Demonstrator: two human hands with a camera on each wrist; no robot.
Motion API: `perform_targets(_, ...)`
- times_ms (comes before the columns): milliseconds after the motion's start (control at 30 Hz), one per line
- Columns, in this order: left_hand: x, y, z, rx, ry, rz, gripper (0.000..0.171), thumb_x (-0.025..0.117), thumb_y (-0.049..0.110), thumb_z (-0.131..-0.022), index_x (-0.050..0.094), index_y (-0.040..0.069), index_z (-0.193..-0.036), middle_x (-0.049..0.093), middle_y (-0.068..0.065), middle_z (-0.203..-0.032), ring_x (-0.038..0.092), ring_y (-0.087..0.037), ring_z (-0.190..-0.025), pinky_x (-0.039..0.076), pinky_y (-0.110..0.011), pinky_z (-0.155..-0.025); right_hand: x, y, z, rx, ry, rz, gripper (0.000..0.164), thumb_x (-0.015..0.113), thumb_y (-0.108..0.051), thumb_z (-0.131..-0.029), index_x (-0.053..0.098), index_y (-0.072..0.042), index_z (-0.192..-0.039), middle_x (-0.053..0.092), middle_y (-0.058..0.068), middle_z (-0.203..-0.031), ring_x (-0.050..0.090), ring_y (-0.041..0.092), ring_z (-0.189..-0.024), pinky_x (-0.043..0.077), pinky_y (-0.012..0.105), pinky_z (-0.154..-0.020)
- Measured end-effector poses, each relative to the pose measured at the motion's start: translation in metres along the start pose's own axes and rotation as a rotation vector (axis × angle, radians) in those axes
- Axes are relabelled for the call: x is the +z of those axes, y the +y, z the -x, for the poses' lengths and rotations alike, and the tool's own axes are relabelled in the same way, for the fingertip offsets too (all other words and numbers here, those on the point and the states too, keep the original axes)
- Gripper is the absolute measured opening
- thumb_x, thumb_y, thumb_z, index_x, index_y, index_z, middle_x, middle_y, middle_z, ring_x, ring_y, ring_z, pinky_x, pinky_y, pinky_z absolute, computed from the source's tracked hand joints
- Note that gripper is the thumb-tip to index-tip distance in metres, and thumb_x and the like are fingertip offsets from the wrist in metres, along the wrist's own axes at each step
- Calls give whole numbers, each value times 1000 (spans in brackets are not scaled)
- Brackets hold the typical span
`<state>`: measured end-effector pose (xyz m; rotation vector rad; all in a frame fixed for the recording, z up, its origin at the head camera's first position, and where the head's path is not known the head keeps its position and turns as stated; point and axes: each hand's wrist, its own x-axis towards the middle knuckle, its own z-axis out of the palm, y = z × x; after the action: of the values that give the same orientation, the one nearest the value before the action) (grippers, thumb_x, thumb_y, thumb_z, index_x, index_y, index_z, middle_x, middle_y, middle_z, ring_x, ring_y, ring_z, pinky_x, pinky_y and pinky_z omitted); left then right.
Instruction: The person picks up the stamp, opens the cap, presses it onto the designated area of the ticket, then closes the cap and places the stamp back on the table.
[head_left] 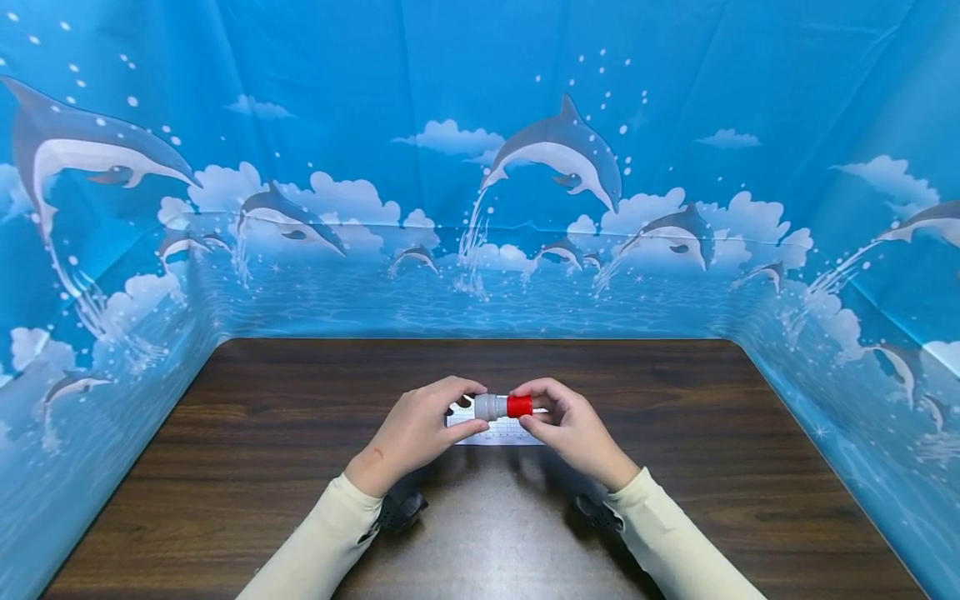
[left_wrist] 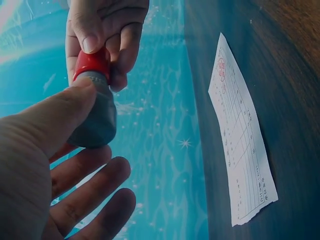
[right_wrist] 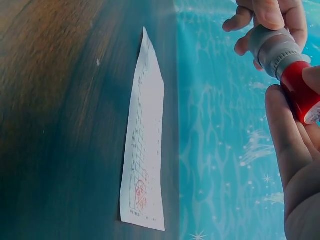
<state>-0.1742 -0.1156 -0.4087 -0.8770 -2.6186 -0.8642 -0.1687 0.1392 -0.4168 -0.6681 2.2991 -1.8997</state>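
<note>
A round hand stamp with a grey body (head_left: 491,407) and a red end piece (head_left: 519,406) is held level above the table, the two parts joined. My left hand (head_left: 416,425) pinches the grey body between thumb and fingers; in the left wrist view its other fingers are spread. The right hand (head_left: 576,427) grips the red piece (right_wrist: 299,90), whose end face shows a pale printed pattern. Below the stamp lies a paper slip (left_wrist: 242,145) with printed lines and a round red stamp mark (right_wrist: 141,195).
The table (head_left: 300,375) has a dark wood-grain top. A blue curtain (head_left: 480,292) printed with dolphins stands along its back and both sides. Dark wrist devices (head_left: 402,508) sit under both cream sleeves (head_left: 315,542).
</note>
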Motion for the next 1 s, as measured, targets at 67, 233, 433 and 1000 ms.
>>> perform_targets(67, 0, 0, 0, 16, 10, 11, 45, 85, 33, -87, 71, 16, -126, 72, 5, -117, 70, -12, -97, 61, -31, -80, 0, 0, 0, 10, -2, -18, 36, 73, 5, -92, 64, -6, -125, 66, 16, -121, 63, 52, -108, 58, 28, -91)
perform_targets(233, 0, 0, 0, 29, 19, 39, 46, 85, 32, -88, 70, 15, -127, 72, 3, -119, 72, -12, -97, 62, -36, -80, -1, 1, 0, 20, -11, -2, 35, 73, 1, -94, 65, -8, -126, 66, 15, -123, 67, 40, -106, 60, 29, -88)
perform_targets(433, 2, 2, 1, 32, 14, 56, 46, 87, 29, -86, 70, 14, -127, 72, 1, -121, 73, -17, -97, 63, -38, -81, 0, 2, -1, 8, -26, 1, 33, 73, -2, -95, 65, -8, -126, 66, 15, -122, 69, 36, -105, 60, 29, -84)
perform_targets(1000, 5, 3, 2, 66, 24, 27, 46, 85, 32, -88, 70, 14, -126, 71, 3, -117, 72, -13, -95, 62, -34, -78, -1, 8, -1, -46, -10, 94, 33, 75, 1, -92, 66, -5, -123, 70, 13, -115, 73, 27, -98, 60, 28, -85)
